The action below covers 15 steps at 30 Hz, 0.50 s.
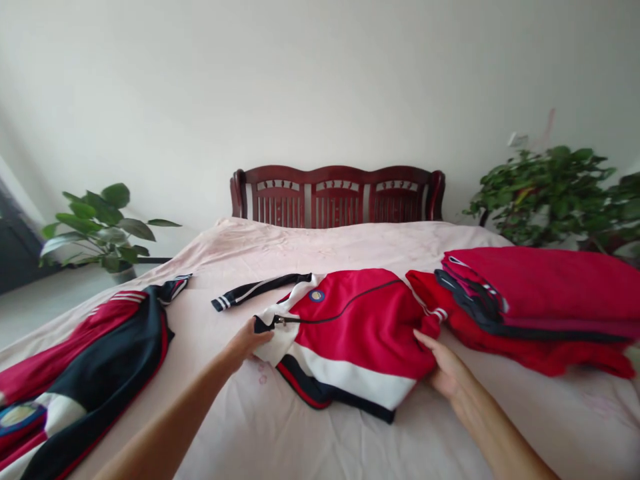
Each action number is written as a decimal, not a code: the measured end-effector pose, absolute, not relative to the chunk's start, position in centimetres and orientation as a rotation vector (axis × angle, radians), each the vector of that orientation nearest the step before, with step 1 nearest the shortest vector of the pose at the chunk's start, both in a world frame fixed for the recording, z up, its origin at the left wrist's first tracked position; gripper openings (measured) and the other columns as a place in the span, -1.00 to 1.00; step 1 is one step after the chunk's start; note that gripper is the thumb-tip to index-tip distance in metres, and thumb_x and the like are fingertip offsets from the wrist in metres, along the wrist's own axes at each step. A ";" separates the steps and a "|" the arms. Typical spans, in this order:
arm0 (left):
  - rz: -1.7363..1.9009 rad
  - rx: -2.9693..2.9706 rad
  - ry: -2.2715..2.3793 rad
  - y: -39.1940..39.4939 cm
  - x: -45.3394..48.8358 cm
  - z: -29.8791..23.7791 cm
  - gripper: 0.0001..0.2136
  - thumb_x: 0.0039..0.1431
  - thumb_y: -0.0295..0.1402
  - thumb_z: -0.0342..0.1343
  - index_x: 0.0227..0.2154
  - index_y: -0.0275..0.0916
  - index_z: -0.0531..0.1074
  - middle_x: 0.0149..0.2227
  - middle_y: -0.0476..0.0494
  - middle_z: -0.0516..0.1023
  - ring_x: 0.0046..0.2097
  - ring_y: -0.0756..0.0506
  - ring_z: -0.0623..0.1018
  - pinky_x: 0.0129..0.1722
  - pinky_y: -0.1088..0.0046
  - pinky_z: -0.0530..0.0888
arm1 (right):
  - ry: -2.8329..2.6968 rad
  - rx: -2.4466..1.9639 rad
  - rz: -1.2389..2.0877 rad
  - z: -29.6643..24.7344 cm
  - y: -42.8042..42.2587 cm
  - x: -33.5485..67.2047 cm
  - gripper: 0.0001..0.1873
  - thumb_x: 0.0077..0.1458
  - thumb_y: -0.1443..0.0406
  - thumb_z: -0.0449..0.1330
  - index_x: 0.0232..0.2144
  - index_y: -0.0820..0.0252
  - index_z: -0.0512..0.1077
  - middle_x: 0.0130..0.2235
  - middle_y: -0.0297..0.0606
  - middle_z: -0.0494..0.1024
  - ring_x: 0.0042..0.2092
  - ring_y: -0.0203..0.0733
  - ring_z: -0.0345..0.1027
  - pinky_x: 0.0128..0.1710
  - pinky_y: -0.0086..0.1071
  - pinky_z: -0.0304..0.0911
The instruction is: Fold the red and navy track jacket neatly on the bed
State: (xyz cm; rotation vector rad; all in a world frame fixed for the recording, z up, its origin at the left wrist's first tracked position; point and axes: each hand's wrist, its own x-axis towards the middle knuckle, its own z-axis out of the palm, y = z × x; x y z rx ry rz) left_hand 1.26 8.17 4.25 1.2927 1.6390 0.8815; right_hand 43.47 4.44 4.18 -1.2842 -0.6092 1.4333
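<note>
Because the jacket (350, 327) looks soft and light, the left hand (250, 343) is pinching its collar (283, 347), the right hand (445, 370) holding the end opposite.

Bare left grip (249, 342), bare right grip (447, 369), 2 slim bare forearms (187, 407).

Left forearm (175, 407), bare: entering from lower edge, slanting up and rightward. Left hand (251, 341): closed in a pinch, thumb (264, 339) pointing inward. Right forearm (493, 427), bare: entering at lower right, slanting up and leftward. Right hand (447, 370): thumb extended toward upper left, remaining fingers mostly hidden, closure hard to judge. Both hands: well apart, right slightly lower.
</note>
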 end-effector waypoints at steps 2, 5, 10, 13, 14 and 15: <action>0.885 1.184 1.541 7.5 1.9 5.1 -0.49 -0.08 -0.24 0.27 -0.03 -0.33 0.43 -0.40 -0.13 0.56 -0.42 -0.12 0.56 -0.53 0.47 0.40 | -0.618 -1.263 1.448 5.2 4.6 42.2 -0.73 0.05 0.15 0.16 -0.24 0.17 0.48 -0.24 -0.05 0.66 -0.03 0.08 0.52 -0.02 -0.01 0.42; 0.967 1.086 1.461 6.4 0.7 6.7 -0.52 -0.03 -0.27 0.20 -0.01 -0.34 0.43 -0.55 0.06 0.38 -0.59 0.07 0.34 -0.66 0.61 0.17 | -0.584 -1.225 1.372 7.0 3.6 41.7 -0.72 0.05 0.15 0.17 -0.21 0.13 0.49 -0.26 -0.12 0.66 -0.08 0.06 0.54 -0.08 -0.05 0.45; 1.254 0.837 1.230 3.3 -6.7 7.8 -0.43 -0.12 -0.30 0.29 0.05 -0.26 0.43 -0.52 0.11 0.35 -0.64 0.17 0.14 -0.72 0.69 0.01 | -0.704 -1.107 1.173 8.6 -0.4 43.2 -0.62 0.00 0.04 0.23 -0.15 0.06 0.49 -0.12 -0.18 0.64 -0.15 0.02 0.53 -0.28 -0.18 0.48; 1.204 0.847 1.372 1.3 -10.2 6.5 -0.42 -0.15 -0.26 0.36 0.01 -0.23 0.46 -0.59 0.13 0.36 -0.65 0.13 0.23 -0.73 0.70 0.07 | -0.967 -1.276 1.031 7.4 -1.7 43.0 -0.60 -0.05 0.10 0.26 -0.16 0.15 0.50 -0.10 -0.15 0.62 -0.05 0.07 0.48 -0.09 -0.14 0.42; 1.172 0.867 1.448 0.7 -10.8 5.9 -0.42 -0.17 -0.23 0.38 -0.01 -0.23 0.47 -0.57 0.09 0.42 -0.62 0.09 0.33 -0.72 0.68 0.16 | -1.079 -1.392 0.943 6.6 -1.8 42.7 -0.62 -0.08 0.15 0.25 -0.18 0.18 0.51 -0.13 -0.14 0.63 -0.03 0.09 0.46 -0.02 -0.11 0.38; 1.147 0.894 1.515 0.2 -11.2 5.3 -0.41 -0.19 -0.20 0.39 -0.02 -0.23 0.47 -0.50 0.03 0.51 -0.55 0.03 0.44 -0.67 0.64 0.29 | -1.197 -1.507 0.824 5.8 -1.7 42.4 -0.63 -0.11 0.21 0.23 -0.19 0.20 0.51 -0.15 -0.14 0.62 -0.01 0.11 0.44 0.03 -0.09 0.34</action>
